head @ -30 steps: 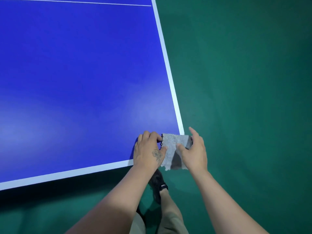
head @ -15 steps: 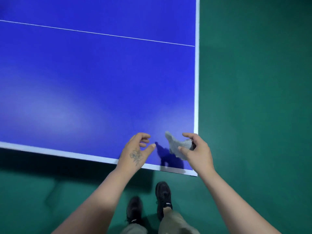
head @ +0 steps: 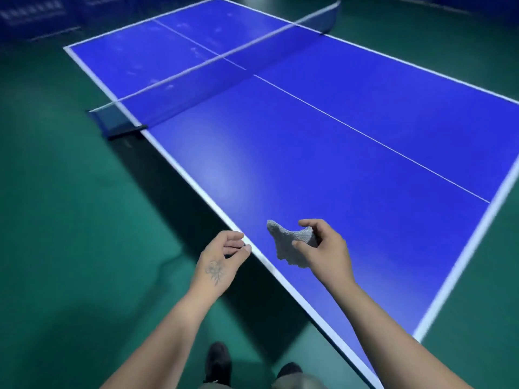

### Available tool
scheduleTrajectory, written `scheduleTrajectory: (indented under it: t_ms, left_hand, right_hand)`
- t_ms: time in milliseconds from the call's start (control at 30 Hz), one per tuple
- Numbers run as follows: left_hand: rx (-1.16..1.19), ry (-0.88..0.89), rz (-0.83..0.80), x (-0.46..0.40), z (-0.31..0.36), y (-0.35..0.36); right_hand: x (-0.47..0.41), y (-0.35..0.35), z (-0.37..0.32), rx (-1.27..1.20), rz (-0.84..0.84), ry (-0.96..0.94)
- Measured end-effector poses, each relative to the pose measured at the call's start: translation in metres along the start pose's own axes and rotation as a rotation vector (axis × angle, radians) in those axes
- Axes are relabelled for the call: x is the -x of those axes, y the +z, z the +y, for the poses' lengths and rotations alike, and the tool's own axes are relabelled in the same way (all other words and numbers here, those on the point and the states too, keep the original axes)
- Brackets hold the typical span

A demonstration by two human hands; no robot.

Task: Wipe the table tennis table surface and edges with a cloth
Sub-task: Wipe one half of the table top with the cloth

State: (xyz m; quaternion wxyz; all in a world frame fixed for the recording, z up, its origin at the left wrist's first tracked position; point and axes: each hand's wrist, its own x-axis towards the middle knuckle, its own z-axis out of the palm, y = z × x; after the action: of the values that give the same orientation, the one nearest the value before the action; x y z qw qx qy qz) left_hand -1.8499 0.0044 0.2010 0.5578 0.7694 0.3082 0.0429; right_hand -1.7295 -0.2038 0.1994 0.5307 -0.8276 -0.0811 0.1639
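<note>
Head view, right hand: the right hand (head: 327, 249) is held above the near part of the blue worktop (head: 351, 153), at about 6 o'clock in the view, thumb and curled fingers (head: 307, 223) pinching one end of the grey cloth (head: 289, 244).
Head view, cloth: it is bunched, not spread; one corner pokes up toward 10 o'clock and a ragged edge hangs toward 6 o'clock. It looks lifted off the worktop, though I cannot tell this for sure.
Head view, left hand: the left hand (head: 220, 261) hovers at 7 o'clock, right at the white edge line (head: 196, 186), fingers loosely curled with the thumb apart, gripping nothing.
Head view, worktop: pale smudges show on the half beyond the net (head: 213, 58), toward 11 o'clock; the near half looks more even.
Step in hand, as I judge it: readying the cloth before a stroke.
Doing it well: spread the cloth flat under the palm so a broad face meets the surface, then lay it down near the corner at 5 o'clock.
Stroke advice: work in long overlapping passes along the edge line toward the net, then fold the cloth over the rim for the edges.
Risk: a bunched cloth would probably skip and leave streaks.
</note>
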Motion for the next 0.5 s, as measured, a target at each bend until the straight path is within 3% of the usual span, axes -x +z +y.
scheduleTrajectory:
  t_ms: [133,500]
  left_hand:
    - [0.048,-0.062,0.176,0.02,-0.017,-0.057]
    - [0.225,-0.149,0.464,0.056,-0.069,-0.205]
  right_hand:
    - [-0.007,0.053,-0.041,-0.017,-0.169,-0.059]
    - [0.037,0.211,-0.139,-0.019,-0.535,-0.141]
